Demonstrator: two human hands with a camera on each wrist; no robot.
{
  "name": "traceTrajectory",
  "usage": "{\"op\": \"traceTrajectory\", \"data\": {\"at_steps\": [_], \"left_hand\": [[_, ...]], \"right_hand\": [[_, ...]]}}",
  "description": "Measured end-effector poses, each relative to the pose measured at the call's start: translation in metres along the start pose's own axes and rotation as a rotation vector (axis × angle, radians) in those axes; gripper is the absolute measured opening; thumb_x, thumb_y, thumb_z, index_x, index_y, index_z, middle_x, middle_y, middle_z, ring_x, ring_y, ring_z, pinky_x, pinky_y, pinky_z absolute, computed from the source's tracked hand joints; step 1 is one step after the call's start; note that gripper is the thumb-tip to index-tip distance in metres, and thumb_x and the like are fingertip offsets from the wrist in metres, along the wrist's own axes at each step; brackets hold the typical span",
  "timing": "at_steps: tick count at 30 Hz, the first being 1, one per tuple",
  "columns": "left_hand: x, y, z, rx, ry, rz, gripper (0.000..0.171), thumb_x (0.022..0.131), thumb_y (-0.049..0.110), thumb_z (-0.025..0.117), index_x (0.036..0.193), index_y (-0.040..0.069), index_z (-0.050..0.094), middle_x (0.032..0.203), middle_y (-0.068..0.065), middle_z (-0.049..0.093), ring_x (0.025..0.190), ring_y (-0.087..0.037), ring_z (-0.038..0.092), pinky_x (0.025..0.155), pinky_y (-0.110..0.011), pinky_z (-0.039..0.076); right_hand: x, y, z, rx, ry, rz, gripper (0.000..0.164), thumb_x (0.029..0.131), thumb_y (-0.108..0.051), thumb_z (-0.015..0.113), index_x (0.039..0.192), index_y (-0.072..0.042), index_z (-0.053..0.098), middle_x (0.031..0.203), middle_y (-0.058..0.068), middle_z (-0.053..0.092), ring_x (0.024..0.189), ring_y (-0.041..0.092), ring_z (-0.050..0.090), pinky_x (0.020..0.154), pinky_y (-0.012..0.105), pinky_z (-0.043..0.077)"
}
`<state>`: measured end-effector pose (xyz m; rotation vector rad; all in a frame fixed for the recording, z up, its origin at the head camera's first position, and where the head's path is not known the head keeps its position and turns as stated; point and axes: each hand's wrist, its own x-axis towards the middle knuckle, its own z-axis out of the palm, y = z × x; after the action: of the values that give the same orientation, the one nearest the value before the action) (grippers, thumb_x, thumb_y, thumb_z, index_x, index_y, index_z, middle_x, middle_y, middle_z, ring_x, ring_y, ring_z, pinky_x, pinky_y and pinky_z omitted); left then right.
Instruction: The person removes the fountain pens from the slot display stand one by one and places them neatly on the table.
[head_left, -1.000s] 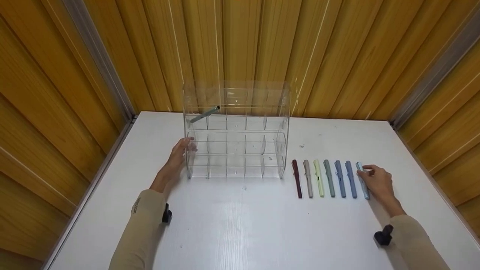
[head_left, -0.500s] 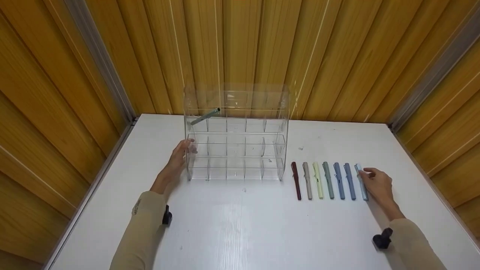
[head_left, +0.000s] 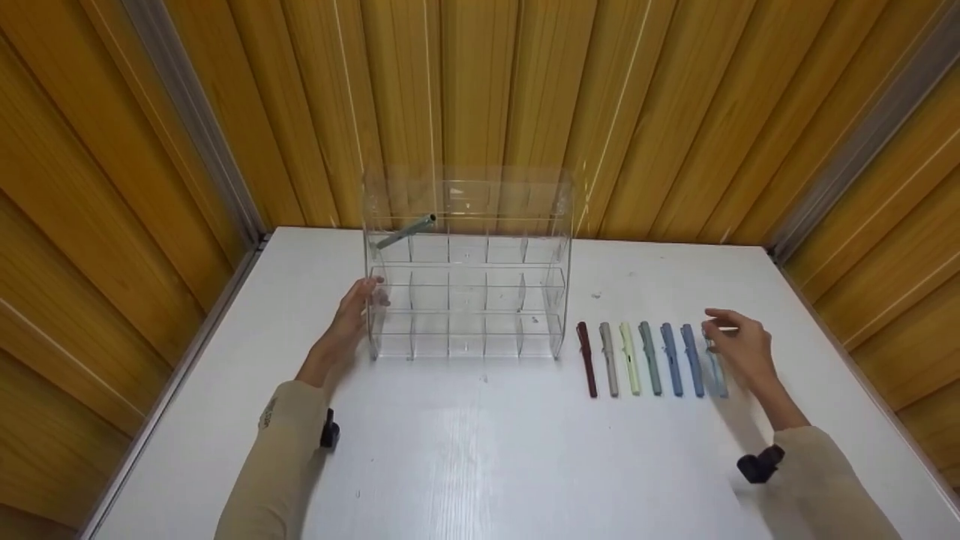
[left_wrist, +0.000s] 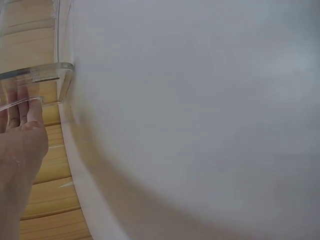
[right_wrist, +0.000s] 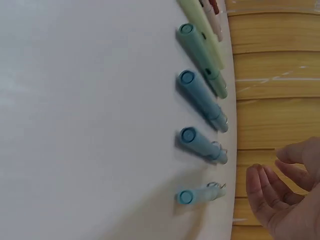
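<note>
A clear acrylic tiered rack (head_left: 466, 286) stands toward the table's back, divided into small compartments. My left hand (head_left: 345, 326) grips its left side panel; in the left wrist view the fingers (left_wrist: 22, 107) show through the clear plastic. A green pen (head_left: 405, 232) lies slanted in the rack's upper left. At the right, my right hand (head_left: 742, 349) hovers over the light blue pen (head_left: 718, 375), the rightmost in a row. The right wrist view shows that hand holding nothing, its fingers (right_wrist: 257, 192) loosely bent and apart from the thumb, while the light blue pen (right_wrist: 200, 194) lies on the table.
Left of the light blue pen lie two blue pens (head_left: 691, 360), a grey-green pen (head_left: 650, 358), a pale yellow pen (head_left: 629, 358), a grey pen (head_left: 608, 358) and a dark red pen (head_left: 586, 358). Yellow wood-look panels (head_left: 480, 90) wall the white table (head_left: 450, 450).
My right hand has let go of the light blue pen and risen slightly away from it. The left hand stays at the rack. The whole head view has shifted a little.
</note>
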<state>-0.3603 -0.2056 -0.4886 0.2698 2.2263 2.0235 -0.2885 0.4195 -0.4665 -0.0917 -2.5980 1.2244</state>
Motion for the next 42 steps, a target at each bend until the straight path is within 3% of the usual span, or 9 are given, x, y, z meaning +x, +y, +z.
{"op": "traceTrajectory", "data": {"at_steps": [8,13,26,35,42], "left_hand": [[0.000,0.000,0.001,-0.007,0.017,-0.009,0.068,0.110,0.051,0.027,0.162,0.007,0.030,0.163,-0.026,0.032,0.151,-0.037,0.033,0.131,-0.061,0.011],[0.000,0.000,0.002,0.031,0.023,-0.020,0.073,0.108,0.059,0.027,0.162,0.011,0.029,0.162,-0.024,0.034,0.150,-0.037,0.034,0.131,-0.062,0.008],[-0.001,-0.001,0.002,0.024,0.034,-0.004,0.070,0.108,0.054,0.028,0.161,0.009,0.031,0.151,-0.025,0.041,0.142,-0.036,0.040,0.128,-0.065,0.014],[-0.002,0.000,0.002,0.035,0.023,0.006,0.072,0.107,0.054,0.027,0.162,0.006,0.029,0.154,-0.026,0.039,0.143,-0.038,0.040,0.129,-0.064,0.013],[-0.003,0.002,0.001,-0.001,0.027,-0.008,0.073,0.108,0.056,0.028,0.162,0.007,0.030,0.158,-0.025,0.035,0.148,-0.037,0.035,0.131,-0.060,0.013]], "right_hand": [[0.001,-0.041,0.016,0.105,-0.084,-0.032,0.045,0.109,-0.024,0.058,0.143,0.005,0.058,0.134,0.031,0.062,0.090,-0.015,0.062,0.079,0.010,0.058],[-0.001,-0.061,0.030,0.219,-0.128,-0.098,0.042,0.106,-0.018,0.063,0.141,0.005,0.060,0.133,0.030,0.065,0.094,-0.011,0.066,0.081,0.013,0.059],[0.000,-0.121,0.065,0.287,-0.203,-0.227,0.033,0.104,-0.010,0.065,0.133,0.006,0.066,0.125,0.030,0.068,0.098,-0.004,0.069,0.085,0.015,0.059],[0.001,-0.146,0.090,0.314,-0.261,-0.249,0.033,0.104,-0.007,0.064,0.133,0.009,0.065,0.125,0.030,0.069,0.099,-0.001,0.070,0.085,0.017,0.060],[0.003,-0.172,0.108,0.342,-0.312,-0.276,0.035,0.103,-0.007,0.066,0.135,0.007,0.064,0.127,0.027,0.070,0.106,0.016,0.073,0.088,0.023,0.062]]}}
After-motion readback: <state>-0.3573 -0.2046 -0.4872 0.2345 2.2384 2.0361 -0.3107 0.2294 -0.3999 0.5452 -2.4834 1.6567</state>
